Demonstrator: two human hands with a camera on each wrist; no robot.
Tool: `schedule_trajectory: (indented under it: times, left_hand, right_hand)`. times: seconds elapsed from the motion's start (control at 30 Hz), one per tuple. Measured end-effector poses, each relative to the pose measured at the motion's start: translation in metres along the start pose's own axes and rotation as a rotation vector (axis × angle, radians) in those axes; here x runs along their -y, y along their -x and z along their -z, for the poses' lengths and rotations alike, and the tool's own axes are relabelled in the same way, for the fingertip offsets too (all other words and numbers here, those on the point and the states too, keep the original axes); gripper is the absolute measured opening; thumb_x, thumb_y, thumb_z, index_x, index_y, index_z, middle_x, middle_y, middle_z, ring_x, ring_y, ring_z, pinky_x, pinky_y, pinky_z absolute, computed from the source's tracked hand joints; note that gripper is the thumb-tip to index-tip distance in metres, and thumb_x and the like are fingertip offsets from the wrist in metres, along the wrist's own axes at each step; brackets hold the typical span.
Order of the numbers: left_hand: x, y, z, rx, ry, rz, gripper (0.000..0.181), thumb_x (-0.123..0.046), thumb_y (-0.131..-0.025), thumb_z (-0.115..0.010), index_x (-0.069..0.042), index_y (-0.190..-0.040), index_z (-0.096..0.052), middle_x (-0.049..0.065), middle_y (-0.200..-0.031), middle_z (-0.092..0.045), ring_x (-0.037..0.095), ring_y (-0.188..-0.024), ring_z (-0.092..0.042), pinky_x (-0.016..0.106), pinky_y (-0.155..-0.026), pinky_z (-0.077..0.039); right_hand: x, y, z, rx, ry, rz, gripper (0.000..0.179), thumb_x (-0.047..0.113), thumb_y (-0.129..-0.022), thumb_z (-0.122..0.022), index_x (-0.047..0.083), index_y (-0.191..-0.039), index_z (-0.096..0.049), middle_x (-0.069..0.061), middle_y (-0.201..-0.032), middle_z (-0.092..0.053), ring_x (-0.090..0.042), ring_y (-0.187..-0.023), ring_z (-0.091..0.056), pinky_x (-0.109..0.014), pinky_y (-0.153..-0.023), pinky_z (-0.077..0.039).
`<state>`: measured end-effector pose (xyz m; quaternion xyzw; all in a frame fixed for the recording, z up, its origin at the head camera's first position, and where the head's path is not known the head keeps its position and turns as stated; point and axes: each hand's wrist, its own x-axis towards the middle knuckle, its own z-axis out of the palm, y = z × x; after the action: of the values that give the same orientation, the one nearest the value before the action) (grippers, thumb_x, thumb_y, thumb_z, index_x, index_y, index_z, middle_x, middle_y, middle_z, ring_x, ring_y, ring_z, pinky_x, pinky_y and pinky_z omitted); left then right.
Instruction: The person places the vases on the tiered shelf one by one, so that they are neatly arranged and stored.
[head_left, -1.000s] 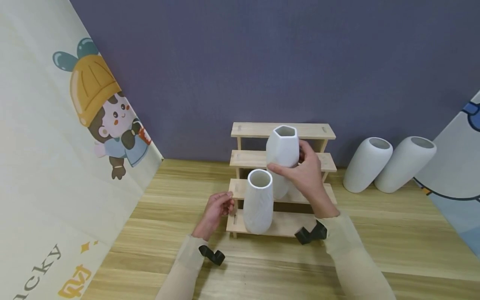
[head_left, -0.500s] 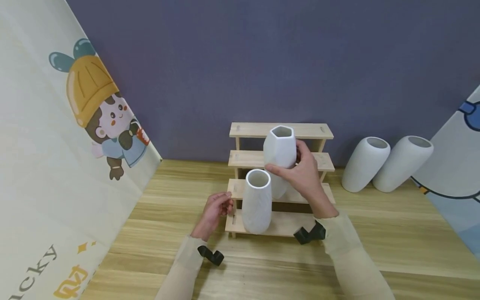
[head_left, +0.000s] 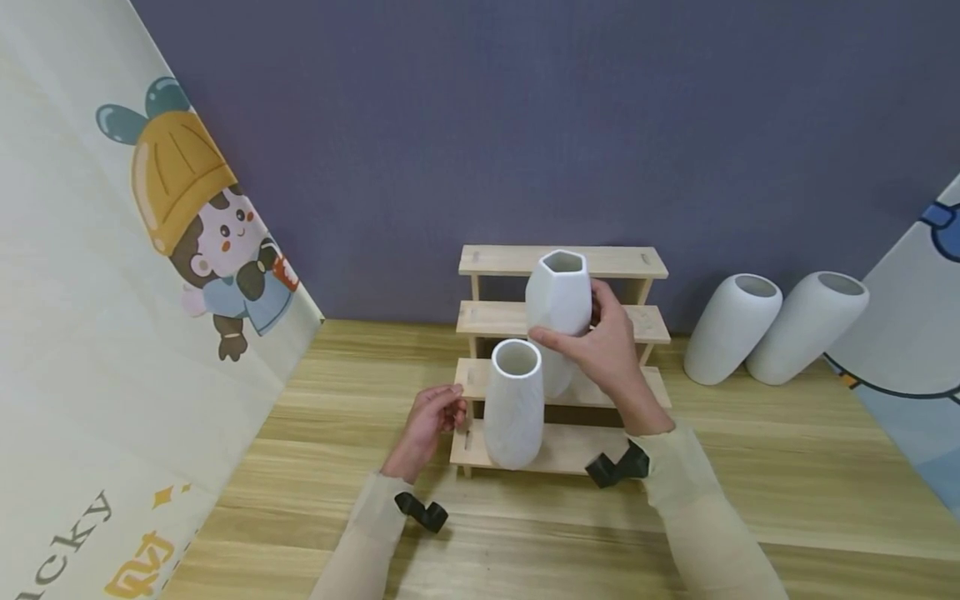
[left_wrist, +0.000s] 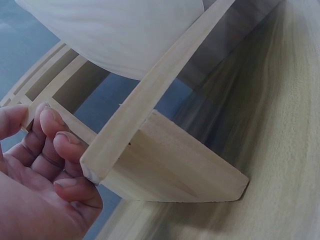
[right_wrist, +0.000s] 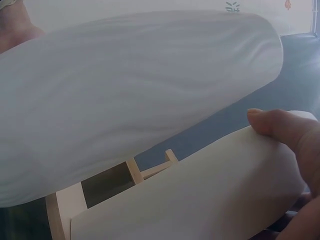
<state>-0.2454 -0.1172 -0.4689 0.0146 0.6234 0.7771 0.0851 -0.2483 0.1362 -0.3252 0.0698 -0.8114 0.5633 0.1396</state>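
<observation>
Faceted vase (head_left: 558, 300): right hand (head_left: 609, 346) grips it, left hand (head_left: 429, 417) pinches shelf (head_left: 472, 375); only head view shows mouth (head_left: 565, 262).

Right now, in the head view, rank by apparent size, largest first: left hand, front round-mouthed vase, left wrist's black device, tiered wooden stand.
1. Tiered wooden stand
2. Front round-mouthed vase
3. Left hand
4. Left wrist's black device

Sleeves (head_left: 708, 512): cream, long | Wrist devices (head_left: 422, 511): black, angular, paired
</observation>
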Motion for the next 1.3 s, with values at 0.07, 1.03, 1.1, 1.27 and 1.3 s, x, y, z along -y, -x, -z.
schedule_trajectory:
  times: [0.07, 1.03, 1.1, 1.27, 1.3]
  left_hand:
    - [0.0, 0.0, 0.0, 0.002, 0.0, -0.002, 0.041, -0.016, -0.101, -0.051, -0.019, -0.063, -0.063, -0.01, -0.054, -0.058, 0.004, -0.051, -0.051, 0.022, -0.052, -0.031]
    - [0.0, 0.0, 0.0, 0.023, 0.0, -0.003, 0.042, -0.016, -0.103, -0.048, -0.021, -0.063, -0.063, -0.011, -0.055, -0.058, 0.003, -0.051, -0.051, 0.022, -0.052, -0.03]
    - [0.0, 0.0, 0.0, 0.032, -0.003, -0.006, 0.042, -0.016, -0.103, -0.048, -0.021, -0.064, -0.063, -0.011, -0.055, -0.058, 0.004, -0.052, -0.051, 0.022, -0.053, -0.03]
    - [0.001, -0.001, 0.0, 0.038, -0.005, -0.003, 0.042, -0.017, -0.103, -0.048, -0.021, -0.064, -0.063, -0.011, -0.055, -0.059, 0.004, -0.052, -0.051, 0.022, -0.053, -0.031]
    - [0.001, -0.001, 0.0, 0.036, -0.004, -0.003, 0.042, -0.017, -0.103, -0.048, -0.021, -0.064, -0.063, -0.011, -0.055, -0.058, 0.004, -0.052, -0.051, 0.022, -0.053, -0.03]
  right_hand:
    - [0.0, 0.0, 0.0, 0.015, 0.001, -0.007, 0.086, 0.024, -0.072, -0.09, 0.009, -0.143, -0.043, -0.016, -0.134, -0.058, -0.031, -0.117, -0.058, -0.049, -0.097, -0.049]
    - [-0.007, 0.012, 0.05, -0.027, -0.059, -0.008, 0.077, 0.021, -0.088, -0.077, 0.012, -0.15, -0.033, -0.01, -0.148, -0.051, -0.018, -0.135, -0.051, -0.046, -0.112, -0.045]
    - [-0.012, 0.011, 0.059, -0.06, -0.04, -0.021, 0.074, 0.022, -0.09, -0.076, 0.014, -0.15, -0.033, -0.007, -0.146, -0.052, -0.011, -0.131, -0.052, -0.036, -0.11, -0.047]
    - [-0.029, 0.008, 0.082, -0.165, -0.022, -0.053, 0.065, 0.024, -0.09, -0.075, 0.019, -0.145, -0.039, 0.011, -0.132, -0.055, 0.002, -0.12, -0.052, -0.012, -0.094, -0.046]
    - [-0.033, 0.007, 0.086, -0.186, -0.018, -0.055, 0.063, 0.023, -0.09, -0.074, 0.02, -0.143, -0.04, 0.014, -0.13, -0.055, 0.003, -0.119, -0.053, -0.009, -0.091, -0.045]
